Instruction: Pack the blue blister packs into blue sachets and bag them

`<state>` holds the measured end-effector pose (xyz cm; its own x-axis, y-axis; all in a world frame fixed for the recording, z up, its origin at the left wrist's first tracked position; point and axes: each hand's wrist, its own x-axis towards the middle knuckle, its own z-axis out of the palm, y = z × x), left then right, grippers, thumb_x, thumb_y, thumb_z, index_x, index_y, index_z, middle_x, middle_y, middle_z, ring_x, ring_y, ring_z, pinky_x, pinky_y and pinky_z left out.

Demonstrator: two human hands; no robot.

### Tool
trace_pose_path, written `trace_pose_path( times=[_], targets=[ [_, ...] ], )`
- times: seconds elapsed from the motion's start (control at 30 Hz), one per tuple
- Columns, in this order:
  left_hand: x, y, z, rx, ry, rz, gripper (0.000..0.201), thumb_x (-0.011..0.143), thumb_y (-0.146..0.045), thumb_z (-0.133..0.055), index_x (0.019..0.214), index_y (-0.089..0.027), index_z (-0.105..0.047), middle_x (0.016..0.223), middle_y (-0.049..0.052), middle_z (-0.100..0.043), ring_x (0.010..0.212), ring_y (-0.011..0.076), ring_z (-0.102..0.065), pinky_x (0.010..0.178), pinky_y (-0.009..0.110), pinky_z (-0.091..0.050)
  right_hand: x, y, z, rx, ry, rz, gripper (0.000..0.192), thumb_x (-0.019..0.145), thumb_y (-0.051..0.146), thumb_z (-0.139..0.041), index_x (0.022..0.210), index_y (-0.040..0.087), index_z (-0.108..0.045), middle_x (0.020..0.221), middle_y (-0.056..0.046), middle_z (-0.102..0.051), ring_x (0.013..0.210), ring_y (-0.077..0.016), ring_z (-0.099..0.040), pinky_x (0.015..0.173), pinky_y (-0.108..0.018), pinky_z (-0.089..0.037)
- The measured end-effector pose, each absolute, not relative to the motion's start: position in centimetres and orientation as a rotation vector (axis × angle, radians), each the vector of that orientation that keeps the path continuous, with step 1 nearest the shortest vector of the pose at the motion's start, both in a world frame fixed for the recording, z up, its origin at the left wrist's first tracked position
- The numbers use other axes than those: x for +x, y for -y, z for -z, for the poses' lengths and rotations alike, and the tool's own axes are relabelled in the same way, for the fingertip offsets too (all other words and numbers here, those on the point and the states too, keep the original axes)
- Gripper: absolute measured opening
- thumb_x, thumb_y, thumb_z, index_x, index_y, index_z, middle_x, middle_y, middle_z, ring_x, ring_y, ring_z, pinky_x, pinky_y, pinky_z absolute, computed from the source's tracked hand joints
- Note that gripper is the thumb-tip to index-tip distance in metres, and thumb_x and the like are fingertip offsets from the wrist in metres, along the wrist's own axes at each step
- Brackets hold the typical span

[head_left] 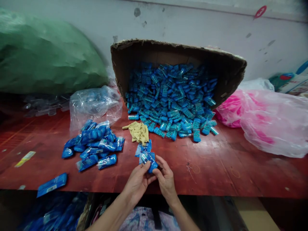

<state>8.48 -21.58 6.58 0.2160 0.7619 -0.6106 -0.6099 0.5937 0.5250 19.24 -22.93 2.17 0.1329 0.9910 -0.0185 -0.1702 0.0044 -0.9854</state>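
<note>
Just above the table's front edge, my left hand (pixel 138 179) and my right hand (pixel 166 179) hold one small blue packet (pixel 152 164) between them. Both thumbs press on it from the near side; the fingers behind are partly hidden. Beyond it lie flat blue wrappers (pixel 146 147), next to a crumpled yellow glove (pixel 138 131). To the left is a heap of filled, shiny blue packets (pixel 96 141). A cardboard box (pixel 233 64) tipped on its side spills many small blue containers (pixel 173 96) with clear covers onto the table.
The red table (pixel 216 173) carries a clear plastic bag (pixel 96 102) and a large green sack (pixel 48 54) at the left. Pink-filled bags (pixel 276 118) sit at the right. A single blue packet (pixel 52 184) overhangs the front edge, above more blue packets (pixel 57 213) below.
</note>
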Motion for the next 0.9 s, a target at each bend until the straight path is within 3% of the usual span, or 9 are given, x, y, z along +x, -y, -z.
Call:
trace_pose_path(
  times=[0.2, 0.37, 0.47, 0.57, 0.73, 0.9],
  targets=[
    [7.4, 20.9, -6.4, 0.331, -1.001, -0.781, 0.034, 0.071, -0.041, -0.060, 0.093, -0.015, -0.060, 0.080, 0.009, -0.069, 0.067, 0.0178, -0.066, 0.054, 0.025, -0.050, 19.5, 22.4, -3.0, -1.097, 0.790, -1.355, 0.035, 0.072, 0.027, -0.063, 0.106, 0.020, -0.057, 0.087, -0.003, -0.068, 0.077, -0.0169, -0.063, 0.074, -0.031, -0.050],
    [6.7, 19.8, -5.7, 0.618, -1.264, -0.978, 0.044, 0.062, -0.038, -0.068, 0.100, -0.018, -0.058, 0.072, 0.002, -0.067, 0.056, 0.0118, -0.061, 0.051, 0.022, -0.048, 19.7, 22.3, -3.5, -1.049, 0.778, -1.419, 0.025, 0.071, 0.024, -0.065, 0.095, 0.019, -0.060, 0.084, -0.002, -0.067, 0.074, -0.0134, -0.060, 0.071, -0.026, -0.047],
    [6.3, 19.1, -5.1, 0.676, -1.244, -1.068, 0.029, 0.061, -0.035, -0.069, 0.080, -0.014, -0.064, 0.072, 0.002, -0.065, 0.063, 0.0130, -0.060, 0.061, 0.026, -0.050, 19.5, 22.4, -3.4, -1.022, 0.739, -1.508, 0.024, 0.073, 0.024, -0.064, 0.095, 0.018, -0.060, 0.079, -0.001, -0.066, 0.067, -0.0113, -0.059, 0.064, -0.023, -0.047],
    [5.9, 18.8, -4.4, 0.762, -1.302, -1.124, 0.022, 0.062, -0.035, -0.067, 0.062, -0.014, -0.060, 0.061, -0.001, -0.060, 0.059, 0.0122, -0.055, 0.060, 0.025, -0.047, 19.0, 22.6, -3.3, -1.033, 0.713, -1.542, 0.027, 0.073, 0.027, -0.064, 0.098, 0.019, -0.059, 0.079, 0.000, -0.065, 0.064, -0.0106, -0.057, 0.060, -0.022, -0.047],
    [5.5, 19.0, -4.6, 1.155, -1.579, -1.106, 0.026, 0.071, -0.036, -0.057, 0.054, -0.017, -0.052, 0.051, -0.004, -0.050, 0.051, 0.0096, -0.044, 0.052, 0.021, -0.035, 18.4, 23.1, -3.6, -1.088, 0.823, -1.504, 0.036, 0.073, 0.026, -0.064, 0.107, 0.020, -0.055, 0.070, 0.003, -0.060, 0.061, -0.0098, -0.054, 0.060, -0.023, -0.046],
    [5.5, 19.6, -5.3, 1.440, -1.715, -1.075, 0.027, 0.077, -0.032, -0.047, 0.054, -0.019, -0.047, 0.047, -0.005, -0.042, 0.047, 0.0097, -0.039, 0.049, 0.023, -0.029, 18.2, 23.3, -3.4, -1.077, 0.744, -1.637, 0.046, 0.069, 0.029, -0.066, 0.110, 0.020, -0.048, 0.074, 0.002, -0.060, 0.060, -0.0116, -0.056, 0.056, -0.026, -0.050]
  ],
)
